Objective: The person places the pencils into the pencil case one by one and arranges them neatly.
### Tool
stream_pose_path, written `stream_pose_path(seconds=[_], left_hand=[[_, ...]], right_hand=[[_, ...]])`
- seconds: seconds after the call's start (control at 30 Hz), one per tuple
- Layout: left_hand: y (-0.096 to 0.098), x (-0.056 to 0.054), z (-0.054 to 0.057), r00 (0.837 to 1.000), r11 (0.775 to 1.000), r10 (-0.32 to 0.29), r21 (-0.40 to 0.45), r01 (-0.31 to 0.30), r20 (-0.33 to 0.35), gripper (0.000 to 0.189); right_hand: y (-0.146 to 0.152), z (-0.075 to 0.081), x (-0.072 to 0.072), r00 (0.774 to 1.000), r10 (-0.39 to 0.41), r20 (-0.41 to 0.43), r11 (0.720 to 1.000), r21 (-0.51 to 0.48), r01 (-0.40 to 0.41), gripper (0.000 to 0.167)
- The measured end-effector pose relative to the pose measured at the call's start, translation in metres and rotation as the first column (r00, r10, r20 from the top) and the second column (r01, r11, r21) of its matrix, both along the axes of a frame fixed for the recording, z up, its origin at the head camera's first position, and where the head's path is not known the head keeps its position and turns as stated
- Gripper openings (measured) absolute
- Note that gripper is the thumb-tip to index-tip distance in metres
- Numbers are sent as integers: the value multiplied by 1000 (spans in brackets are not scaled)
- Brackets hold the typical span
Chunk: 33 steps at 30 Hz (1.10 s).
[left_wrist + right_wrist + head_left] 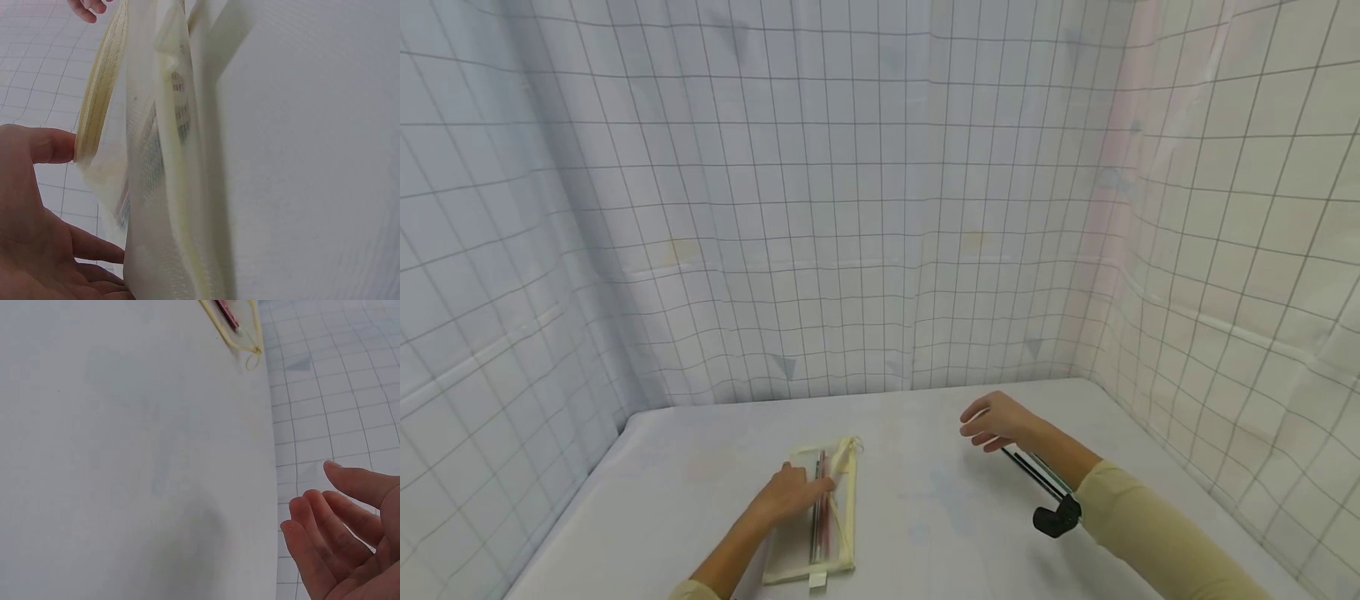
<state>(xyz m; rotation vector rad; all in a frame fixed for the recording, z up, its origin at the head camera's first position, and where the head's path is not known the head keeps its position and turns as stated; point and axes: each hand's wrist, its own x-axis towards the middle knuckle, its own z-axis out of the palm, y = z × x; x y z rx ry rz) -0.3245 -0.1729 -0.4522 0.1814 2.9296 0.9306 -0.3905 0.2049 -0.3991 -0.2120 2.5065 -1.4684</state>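
Head, pouch: translucent zip pouch [841,527] lies on the surface [917,517], slim items [817,542] inside; left hand [786,493] over it.
Head, right hand: right hand [997,421] raised, well apart from the pouch.
Left wrist, contact: thumb touches zip edge [104,81]; fingers spread, touching mesh.
Left wrist, risk: limp edge could slip off the thumb; light contact would cause it.
Right wrist, fingers: loosely bent, apart from thumb, empty.
Right wrist, risk: pouch could skid under a one-handed tug.
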Motion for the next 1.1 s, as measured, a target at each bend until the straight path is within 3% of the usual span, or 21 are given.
stream_pose_path(seconds=[0.77,1.1], left_hand=[[0,0,-1,1000,1000,8,-1,-8,-6,76],[0,0,-1,1000,1000,0,12,0,-7,78]], right_hand=[[69,-2,-4,998,-62,-25,998,27,63,46],[105,-13,-3,995,-99,-26,995,30,100,44]])
